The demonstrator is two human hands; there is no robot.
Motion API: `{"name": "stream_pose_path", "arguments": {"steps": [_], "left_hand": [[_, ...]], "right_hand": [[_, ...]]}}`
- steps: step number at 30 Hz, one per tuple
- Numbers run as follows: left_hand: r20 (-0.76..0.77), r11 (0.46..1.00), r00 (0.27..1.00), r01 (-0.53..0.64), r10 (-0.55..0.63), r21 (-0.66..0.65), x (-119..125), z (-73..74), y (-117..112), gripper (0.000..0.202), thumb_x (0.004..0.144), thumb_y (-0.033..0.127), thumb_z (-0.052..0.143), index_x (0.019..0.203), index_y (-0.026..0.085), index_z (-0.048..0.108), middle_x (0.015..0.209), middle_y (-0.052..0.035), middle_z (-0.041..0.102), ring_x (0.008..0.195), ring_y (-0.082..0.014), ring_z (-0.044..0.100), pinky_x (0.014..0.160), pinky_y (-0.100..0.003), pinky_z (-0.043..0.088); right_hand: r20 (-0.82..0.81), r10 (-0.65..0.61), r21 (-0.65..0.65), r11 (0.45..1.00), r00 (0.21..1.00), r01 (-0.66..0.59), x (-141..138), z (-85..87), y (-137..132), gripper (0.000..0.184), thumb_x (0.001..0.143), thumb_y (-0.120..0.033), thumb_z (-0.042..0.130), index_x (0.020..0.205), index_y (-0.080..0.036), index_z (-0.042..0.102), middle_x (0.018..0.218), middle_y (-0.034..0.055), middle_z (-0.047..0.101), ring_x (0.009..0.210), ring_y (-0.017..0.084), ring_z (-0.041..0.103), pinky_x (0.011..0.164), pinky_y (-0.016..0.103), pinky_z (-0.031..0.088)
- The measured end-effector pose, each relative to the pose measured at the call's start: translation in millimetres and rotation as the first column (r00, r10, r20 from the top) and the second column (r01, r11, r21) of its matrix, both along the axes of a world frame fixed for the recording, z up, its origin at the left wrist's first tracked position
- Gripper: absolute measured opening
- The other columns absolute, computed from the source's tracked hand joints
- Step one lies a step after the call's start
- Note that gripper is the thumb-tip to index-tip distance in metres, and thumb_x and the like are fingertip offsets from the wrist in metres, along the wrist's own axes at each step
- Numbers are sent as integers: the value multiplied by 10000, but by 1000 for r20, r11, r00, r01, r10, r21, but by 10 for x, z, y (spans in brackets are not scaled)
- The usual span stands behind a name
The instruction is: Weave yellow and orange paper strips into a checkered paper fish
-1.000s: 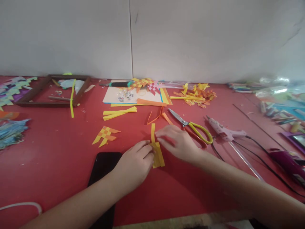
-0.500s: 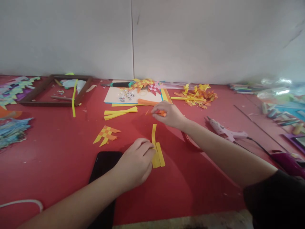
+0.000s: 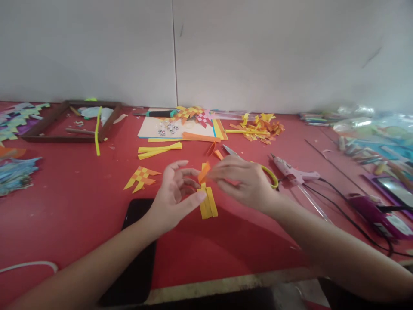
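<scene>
Head view: the right hand (image 3: 247,183) has its fingertips pinched together on an orange strip (image 3: 204,173), held up slightly blurred just over the yellow strips (image 3: 208,206). Facing it, the left hand (image 3: 176,193) is half open, fingers loosely curled and thumb apart, with a clear gap between; its fingertips come close to the orange strip, though whether they touch it I cannot tell. Its thumb tip lies over or just beside the yellow strips, contact again unclear. Those strips lie flat on the red table (image 3: 80,224) between the 2 hands, at least 2 side by side, with a narrower length reaching away from the person. The step in hand looks like bringing the orange strip in to the yellow ones — a matter of lining up rather than pressing. The next move seems to call for the left fingers to steady the yellow layers while the right sets the orange end squarely against them; such thin paper would likely slide if brushed. Just beyond the right hand are scissors (image 3: 270,176), partly hidden by it, then a glue gun (image 3: 292,172) farther right. Left of the work lie a checkered paper fish (image 3: 141,175) and a phone (image 3: 139,275), the latter partly under the left forearm — and, farther back, a yellow bundle (image 3: 159,149).
</scene>
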State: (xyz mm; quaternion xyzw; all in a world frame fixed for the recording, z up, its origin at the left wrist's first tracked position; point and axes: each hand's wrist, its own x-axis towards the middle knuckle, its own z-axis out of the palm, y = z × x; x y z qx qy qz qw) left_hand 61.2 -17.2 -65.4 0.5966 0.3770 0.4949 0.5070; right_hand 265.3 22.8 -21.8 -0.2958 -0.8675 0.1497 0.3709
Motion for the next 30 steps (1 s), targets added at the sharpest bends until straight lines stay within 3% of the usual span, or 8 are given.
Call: {"name": "stream_pose_path", "arguments": {"steps": [2, 5, 9, 15, 21, 26, 30], "left_hand": [[45, 991, 999, 19, -13, -131, 7, 19, 32, 605, 791, 259, 670, 1255, 245, 281, 1036, -49, 629, 838, -143, 652, 763, -316, 560], [-35, 980, 999, -11, 4, -198, -14, 42, 66, 499, 828, 282, 664, 1221, 217, 364, 878, -5, 656, 796, -145, 663, 746, -304, 543], [-201, 983, 978, -91, 58, -161, -88, 89, 99, 411, 838, 302, 671, 1172, 198, 455, 899, -26, 678, 856, -176, 679, 795, -342, 546], [-479, 983, 877, -118, 38, -139, -179, 210, 122, 285, 838, 332, 660, 1076, 213, 559, 854, -24, 712, 847, -202, 704, 821, -379, 563], [-573, 993, 817, -112, 64, -49, -218, 187, 148, 201, 839, 296, 642, 1024, 218, 618, 850, -26, 742, 838, -210, 730, 800, -355, 587], [-619, 991, 785, -104, 32, -81, -256, 121, 187, 246, 853, 349, 645, 1068, 232, 628, 913, -37, 762, 881, -225, 739, 836, -381, 589], [-614, 997, 789, -34, -20, -76, -242, 117, 194, 252, 857, 312, 639, 1093, 224, 626, 1029, -42, 760, 903, -195, 736, 825, -323, 593]], "right_hand": [[29, 41, 15, 999, 999, -42, 0, -77, -87, 222, 909, -143, 549, 954, -241, 743, 894, 43, 739, 822, 150, 682, 730, 286, 582], [39, 21, -4, 1000, 999, -20, 17, -188, -147, 252, 920, -147, 538, 1007, -257, 748, 894, 41, 731, 811, 141, 683, 719, 268, 588], [17, -12, -27, 1000, 1000, 12, 84, -289, -148, 255, 904, -138, 547, 1007, -255, 750, 906, 36, 731, 807, 131, 687, 727, 254, 590], [-23, -31, -97, 995, 999, 29, 153, -401, -141, 148, 847, -236, 698, 984, -213, 751, 900, 47, 745, 779, 136, 705, 722, 244, 597], [-6, -63, -170, 984, 998, 61, 147, -490, -104, 100, 878, -192, 644, 928, -200, 729, 851, 38, 745, 767, 135, 701, 713, 247, 585], [48, -109, -83, 990, 993, 113, 177, -549, -77, 100, 895, -206, 637, 937, -205, 728, 848, 36, 744, 801, 147, 698, 750, 269, 580], [78, -100, -29, 994, 992, 103, 206, -589, -93, 97, 899, -212, 641, 940, -204, 729, 829, 33, 744, 799, 150, 684, 749, 270, 574]]}}
